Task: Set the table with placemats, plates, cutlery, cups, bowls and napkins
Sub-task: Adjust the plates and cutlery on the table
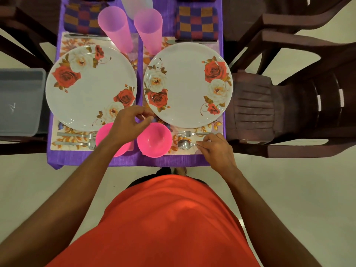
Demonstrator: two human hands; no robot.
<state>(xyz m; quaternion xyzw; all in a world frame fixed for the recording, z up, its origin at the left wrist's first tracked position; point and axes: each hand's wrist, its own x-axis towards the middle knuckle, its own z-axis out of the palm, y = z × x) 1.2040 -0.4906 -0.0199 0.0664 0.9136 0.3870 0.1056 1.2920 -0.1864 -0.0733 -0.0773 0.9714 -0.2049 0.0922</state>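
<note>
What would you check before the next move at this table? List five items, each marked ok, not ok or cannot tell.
1. Right hand pinches the spoon by its handle: ok.
2. Spoon lies beside the fork on the right placemat: ok.
3. Left plate and right plate each sit on a placemat: ok.
4. Pink bowl stands apart from the right hand: ok.
5. Left hand holds nothing: cannot tell.

Glossy plates, shiny metal spoon

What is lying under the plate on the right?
A floral placemat shows around the right plate, over a purple tablecloth. Its middle is hidden by the plate.
</note>
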